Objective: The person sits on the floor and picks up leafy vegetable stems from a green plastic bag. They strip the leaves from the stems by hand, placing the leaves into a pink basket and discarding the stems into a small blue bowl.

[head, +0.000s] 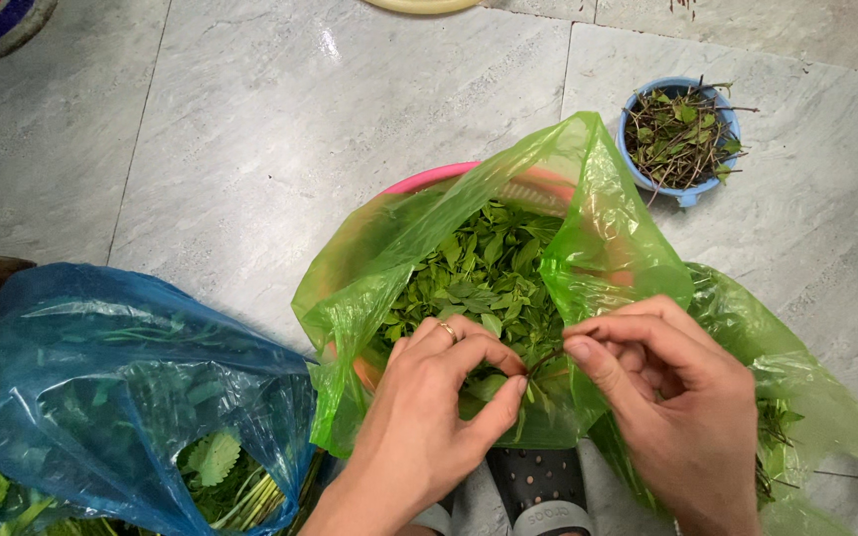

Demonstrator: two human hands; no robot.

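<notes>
Both hands pinch one thin dark herb stem (pixel 546 359) between them: left hand (pixel 429 417) closed on its near end, right hand (pixel 682 397) on its far end, above the leaf-filled translucent green plastic bag (pixel 598 228).

Thin dark herb stem (pixel 545 359), short, w/ a few small green leaves at its lower end, held about level btwn two sets of fingertips, just above the pile of plucked leaves (pixel 479 273). Leaves small, bright green, loose, heaped inside an open green plastic bag (pixel 603 223) lining a pink basin.
</notes>
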